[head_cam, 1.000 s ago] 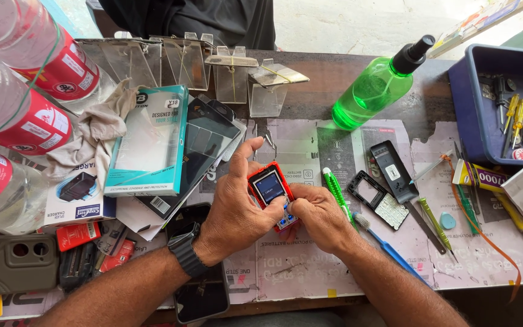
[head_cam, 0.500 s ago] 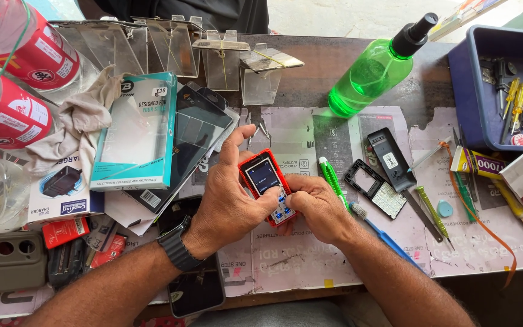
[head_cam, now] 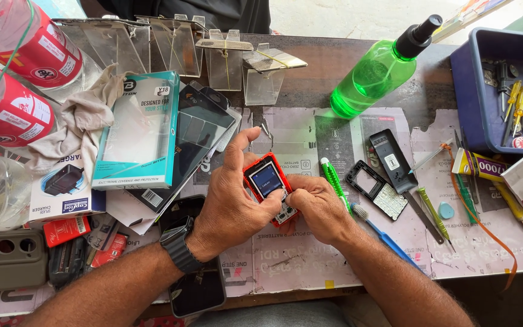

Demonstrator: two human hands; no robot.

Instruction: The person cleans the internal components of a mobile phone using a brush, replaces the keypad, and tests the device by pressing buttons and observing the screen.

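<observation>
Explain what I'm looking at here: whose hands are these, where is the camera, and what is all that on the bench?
There is no machine. A person wears one camera on the head, looking down at their own two bare hands. The left hand, with a dark wristwatch, grips a small red phone with a lit screen; the right hand presses at its keypad end. On the paper-covered bench lie a green spray bottle, a green screwdriver, a black phone frame with keypad, a blue toothbrush, boxed accessories and a blue tray of tools.
</observation>
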